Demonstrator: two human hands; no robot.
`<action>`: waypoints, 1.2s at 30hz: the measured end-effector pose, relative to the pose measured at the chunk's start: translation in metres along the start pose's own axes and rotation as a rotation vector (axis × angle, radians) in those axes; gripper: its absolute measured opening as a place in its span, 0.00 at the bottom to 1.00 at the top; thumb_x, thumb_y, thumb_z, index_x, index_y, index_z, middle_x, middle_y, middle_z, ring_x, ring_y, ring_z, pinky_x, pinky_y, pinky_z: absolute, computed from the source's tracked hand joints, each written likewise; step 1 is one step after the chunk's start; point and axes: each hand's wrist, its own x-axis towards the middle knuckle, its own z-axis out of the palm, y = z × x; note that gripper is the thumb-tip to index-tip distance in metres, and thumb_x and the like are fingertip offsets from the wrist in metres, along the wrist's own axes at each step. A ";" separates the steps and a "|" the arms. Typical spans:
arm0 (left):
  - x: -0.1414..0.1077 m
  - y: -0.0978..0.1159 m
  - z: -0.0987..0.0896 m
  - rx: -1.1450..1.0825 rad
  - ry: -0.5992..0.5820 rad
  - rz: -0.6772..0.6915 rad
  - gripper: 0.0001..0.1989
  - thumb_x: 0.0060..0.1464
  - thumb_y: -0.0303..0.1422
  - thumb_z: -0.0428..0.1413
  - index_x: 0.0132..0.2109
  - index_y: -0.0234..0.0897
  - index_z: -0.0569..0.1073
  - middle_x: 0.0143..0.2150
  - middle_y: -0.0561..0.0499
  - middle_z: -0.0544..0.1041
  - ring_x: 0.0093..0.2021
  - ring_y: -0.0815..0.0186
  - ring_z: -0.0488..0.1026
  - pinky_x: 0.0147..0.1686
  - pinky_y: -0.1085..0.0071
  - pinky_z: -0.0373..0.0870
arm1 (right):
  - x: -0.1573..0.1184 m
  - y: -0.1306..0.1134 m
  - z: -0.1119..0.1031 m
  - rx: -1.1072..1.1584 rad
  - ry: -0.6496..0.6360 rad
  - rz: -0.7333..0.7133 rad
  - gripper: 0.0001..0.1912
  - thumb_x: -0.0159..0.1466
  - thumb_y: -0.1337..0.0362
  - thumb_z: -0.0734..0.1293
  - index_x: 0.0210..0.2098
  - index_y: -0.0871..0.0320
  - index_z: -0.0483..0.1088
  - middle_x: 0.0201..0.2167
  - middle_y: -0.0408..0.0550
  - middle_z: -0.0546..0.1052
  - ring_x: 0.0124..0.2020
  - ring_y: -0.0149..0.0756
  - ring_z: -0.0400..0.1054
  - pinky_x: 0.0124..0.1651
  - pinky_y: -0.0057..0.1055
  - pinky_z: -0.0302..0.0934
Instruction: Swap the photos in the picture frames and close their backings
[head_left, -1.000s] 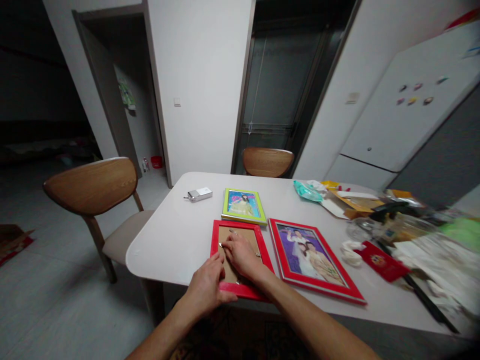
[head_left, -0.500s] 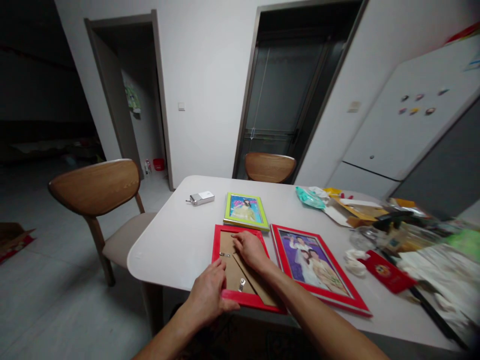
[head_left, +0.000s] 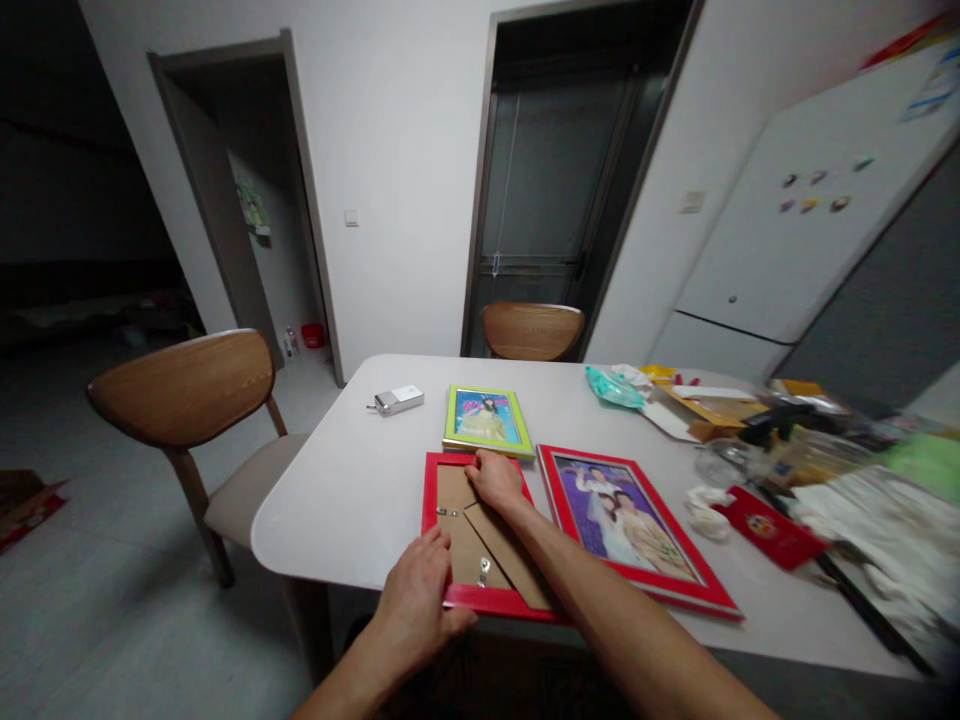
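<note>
A red picture frame (head_left: 487,598) lies face down at the table's near edge, its brown backing board (head_left: 457,540) showing with metal hangers and a stand flap. My left hand (head_left: 420,585) grips the frame's lower left corner, fingers on the left side and thumb along the bottom edge. Near the top edge, my right hand (head_left: 496,480) has its fingers curled down on the frame; its fingertips are partly hidden. Just behind is a green-framed picture (head_left: 487,417). To the right lies a larger red-framed photo (head_left: 626,520), face up.
A white table (head_left: 337,480) holds a small silver-and-white device (head_left: 397,400) at the back left. On the right are a teal packet (head_left: 615,387), crumpled tissue (head_left: 709,512), a red envelope (head_left: 772,527), plastic containers and white cloth. Wooden chairs stand left (head_left: 187,385) and behind (head_left: 532,331).
The camera view has shifted slightly. My right hand has moved a little up toward the frame's top edge, while my left hand stays at the lower left corner.
</note>
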 end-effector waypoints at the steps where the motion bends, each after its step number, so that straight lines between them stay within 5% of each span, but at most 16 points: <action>1: 0.000 0.003 0.001 0.017 -0.008 0.010 0.23 0.32 0.34 0.62 0.39 0.32 0.67 0.55 0.36 0.61 0.57 0.53 0.53 0.54 0.55 0.50 | -0.003 0.000 -0.003 0.033 0.004 -0.028 0.11 0.54 0.63 0.59 0.28 0.62 0.70 0.29 0.54 0.74 0.30 0.36 0.67 0.31 0.28 0.54; 7: 0.007 0.017 0.018 0.024 -0.044 0.106 0.25 0.38 0.27 0.57 0.47 0.32 0.63 0.56 0.39 0.60 0.57 0.55 0.54 0.55 0.56 0.48 | -0.029 0.015 -0.029 0.236 0.046 -0.142 0.13 0.55 0.64 0.56 0.33 0.61 0.69 0.32 0.48 0.74 0.33 0.31 0.66 0.36 0.26 0.57; 13: 0.002 0.019 -0.001 -0.070 0.001 0.110 0.20 0.41 0.26 0.54 0.45 0.34 0.63 0.53 0.39 0.63 0.54 0.54 0.58 0.54 0.54 0.50 | -0.064 0.049 -0.051 0.903 0.235 0.144 0.15 0.51 0.57 0.60 0.35 0.59 0.67 0.32 0.48 0.73 0.31 0.34 0.66 0.32 0.29 0.59; 15: -0.001 0.025 -0.013 -0.195 0.083 0.091 0.17 0.43 0.27 0.53 0.44 0.35 0.63 0.50 0.40 0.66 0.51 0.55 0.62 0.51 0.55 0.55 | -0.081 0.046 -0.050 1.130 0.177 0.237 0.16 0.49 0.56 0.63 0.34 0.58 0.67 0.28 0.46 0.73 0.27 0.33 0.66 0.29 0.29 0.59; 20: -0.001 0.056 -0.024 -0.765 0.251 0.032 0.06 0.48 0.33 0.50 0.35 0.38 0.62 0.52 0.44 0.65 0.51 0.58 0.62 0.47 0.63 0.61 | -0.124 0.006 -0.035 1.496 -0.294 0.310 0.16 0.52 0.53 0.62 0.34 0.59 0.67 0.25 0.45 0.73 0.24 0.31 0.66 0.29 0.29 0.59; 24: 0.006 0.082 -0.017 -1.117 0.246 0.052 0.11 0.47 0.37 0.51 0.37 0.38 0.62 0.51 0.45 0.66 0.48 0.58 0.65 0.44 0.66 0.65 | -0.135 -0.013 -0.041 1.738 -0.207 0.352 0.13 0.52 0.55 0.63 0.32 0.58 0.65 0.24 0.42 0.72 0.24 0.28 0.65 0.29 0.25 0.59; 31: 0.036 0.098 -0.026 -1.186 0.236 0.094 0.32 0.44 0.38 0.54 0.54 0.40 0.49 0.53 0.45 0.64 0.49 0.61 0.65 0.46 0.66 0.65 | -0.116 0.043 -0.080 1.506 0.207 0.325 0.24 0.50 0.62 0.63 0.47 0.55 0.59 0.38 0.44 0.73 0.38 0.35 0.68 0.37 0.30 0.63; 36: 0.053 0.100 -0.003 -1.279 0.129 0.118 0.30 0.44 0.31 0.53 0.55 0.37 0.51 0.51 0.46 0.67 0.48 0.62 0.66 0.47 0.66 0.64 | -0.100 0.096 -0.121 1.123 0.219 0.436 0.29 0.51 0.63 0.61 0.53 0.58 0.56 0.28 0.44 0.76 0.25 0.37 0.69 0.28 0.32 0.64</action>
